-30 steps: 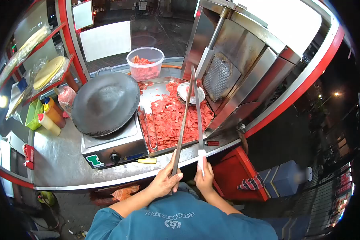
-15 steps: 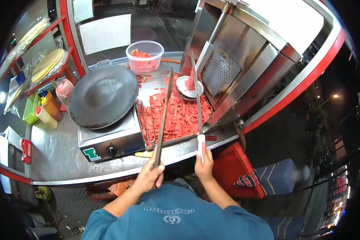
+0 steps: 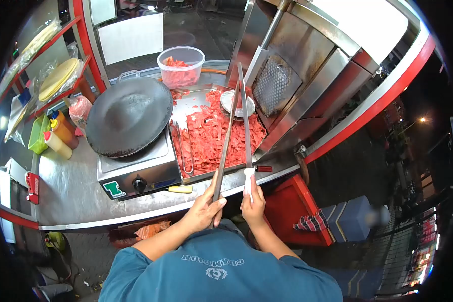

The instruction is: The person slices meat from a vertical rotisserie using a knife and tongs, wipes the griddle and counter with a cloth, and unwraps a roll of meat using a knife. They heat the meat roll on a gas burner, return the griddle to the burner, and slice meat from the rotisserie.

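Observation:
My left hand (image 3: 205,209) is closed around the lower end of a long, narrow dark metal bar (image 3: 227,143), which points up and away. My right hand (image 3: 253,203) grips the white handle of a long knife (image 3: 247,136), its blade upright in view. Near their tops the bar and the blade meet or overlap; I cannot tell if they touch. Beyond both lies a metal tray (image 3: 199,95) full of shredded red meat (image 3: 206,136), with tongs (image 3: 187,156) at its left side. A round plate (image 3: 231,104) with a little meat stands at the tray's far right.
A black pan (image 3: 128,118) rests on a stove (image 3: 136,176) at left. Behind the tray stands a clear tub (image 3: 181,70) holding red meat. The vertical grill (image 3: 277,83) rises at right. Sauce bottles (image 3: 60,143) and shelved flatbreads (image 3: 59,83) are far left. A yellow handle (image 3: 180,189) lies by the edge.
My left hand and the dark bar have moved right, and the bar's tip has come up to the knife blade. My right hand has shifted slightly left.

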Demonstrator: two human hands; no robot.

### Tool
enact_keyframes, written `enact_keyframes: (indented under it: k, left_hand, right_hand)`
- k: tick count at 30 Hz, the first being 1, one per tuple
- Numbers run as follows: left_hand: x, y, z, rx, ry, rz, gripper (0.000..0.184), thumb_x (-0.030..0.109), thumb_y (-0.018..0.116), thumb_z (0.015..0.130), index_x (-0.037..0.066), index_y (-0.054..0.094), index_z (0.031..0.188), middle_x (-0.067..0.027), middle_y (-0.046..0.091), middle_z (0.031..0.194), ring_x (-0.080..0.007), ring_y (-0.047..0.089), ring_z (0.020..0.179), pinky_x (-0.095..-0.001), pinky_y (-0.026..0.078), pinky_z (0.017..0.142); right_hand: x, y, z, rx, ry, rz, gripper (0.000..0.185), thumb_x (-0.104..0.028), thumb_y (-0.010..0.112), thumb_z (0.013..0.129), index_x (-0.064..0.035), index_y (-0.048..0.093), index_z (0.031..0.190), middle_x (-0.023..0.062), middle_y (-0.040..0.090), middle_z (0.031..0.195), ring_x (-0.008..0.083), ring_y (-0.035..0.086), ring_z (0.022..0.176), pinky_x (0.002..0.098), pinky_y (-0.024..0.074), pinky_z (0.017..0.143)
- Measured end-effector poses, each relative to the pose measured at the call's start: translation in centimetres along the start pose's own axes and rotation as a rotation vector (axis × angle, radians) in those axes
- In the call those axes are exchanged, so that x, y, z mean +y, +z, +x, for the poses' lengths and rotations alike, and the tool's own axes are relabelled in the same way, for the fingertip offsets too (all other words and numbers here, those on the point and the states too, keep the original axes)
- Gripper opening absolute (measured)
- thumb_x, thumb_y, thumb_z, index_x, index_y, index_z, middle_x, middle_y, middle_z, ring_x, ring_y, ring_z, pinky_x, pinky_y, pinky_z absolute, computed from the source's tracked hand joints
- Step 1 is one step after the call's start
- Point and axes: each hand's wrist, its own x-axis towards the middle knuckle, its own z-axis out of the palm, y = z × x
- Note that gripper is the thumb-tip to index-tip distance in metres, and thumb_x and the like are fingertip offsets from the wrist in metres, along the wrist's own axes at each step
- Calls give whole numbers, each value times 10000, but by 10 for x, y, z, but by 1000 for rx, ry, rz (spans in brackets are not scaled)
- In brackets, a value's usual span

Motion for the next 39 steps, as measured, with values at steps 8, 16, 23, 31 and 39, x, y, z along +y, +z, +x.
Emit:
enact_keyframes:
  k: [8, 16, 23, 31, 39]
  left_hand:
    - [-5, 6, 3, -65, -4, -187, 819, 238, 525, 1076, 269, -48, 1660, -29, 453, 863, -112, 490, 489, -250, 461, 452]
    - [9, -13, -8, -66, -99, -393, 783, 175, 498, 1083, 235, -21, 1665, -25, 478, 868, -93, 469, 488, -240, 435, 445]
    - [-2, -38, -30, 169, -34, -72, 784, 122, 510, 1053, 168, 27, 1669, -27, 474, 869, -97, 464, 480, -247, 430, 460]
    - [-7, -34, -30, 148, -153, 195, 831, 85, 556, 1023, 172, 40, 1669, -25, 526, 772, -97, 501, 487, -263, 467, 486]
    - [-12, -32, -28, 160, -131, 154, 839, 72, 564, 1018, 167, 44, 1669, -40, 570, 837, -94, 510, 496, -260, 470, 483]
  right_hand:
    - [-2, 9, -1, 85, -181, -202, 522, -23, 579, 995, 20, 469, 1504, 224, 621, 1064, 353, 616, 904, 414, 513, 843]
    - [14, 2, -56, 32, -137, -231, 507, -12, 600, 982, 41, 496, 1476, 238, 612, 1106, 361, 622, 934, 404, 521, 852]
    - [-8, 4, 32, 48, -157, -174, 525, 1, 578, 978, 19, 483, 1494, 228, 591, 1086, 365, 602, 937, 409, 505, 859]
    - [28, -20, -65, -26, 29, -115, 489, -9, 573, 986, 47, 506, 1467, 231, 639, 1108, 335, 640, 952, 402, 528, 856]
    - [9, -6, 35, 0, -55, -42, 503, 14, 558, 986, 39, 482, 1483, 240, 626, 1078, 346, 631, 914, 378, 514, 832]
